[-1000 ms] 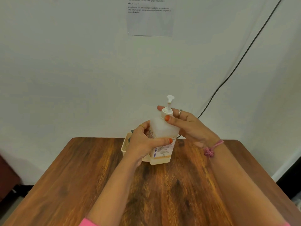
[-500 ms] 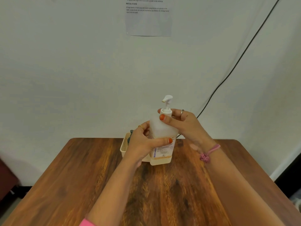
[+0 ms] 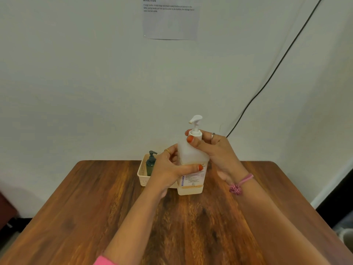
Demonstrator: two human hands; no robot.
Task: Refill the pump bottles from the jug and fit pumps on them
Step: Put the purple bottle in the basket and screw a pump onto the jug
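Note:
A translucent white pump bottle [image 3: 188,155] with a printed label stands upright on the wooden table [image 3: 107,207], a little yellowish liquid at its bottom. My left hand [image 3: 168,171] wraps around its body from the left, thumb across the label. My right hand [image 3: 214,150] grips the collar of the white pump [image 3: 195,124] on the bottle's neck; the nozzle points left. A dark green pump bottle [image 3: 150,163] stands in a cream basket [image 3: 142,178] just behind my left hand. No jug is in view.
The basket sits at the table's far edge against the white wall. A black cable [image 3: 271,75] runs diagonally down the wall behind my right hand. A printed sheet [image 3: 170,18] is taped high on the wall.
The pump's nozzle has turned from facing away to pointing left as my right hand's fingers twisted around the collar. The left hand kept its hold on the bottle.

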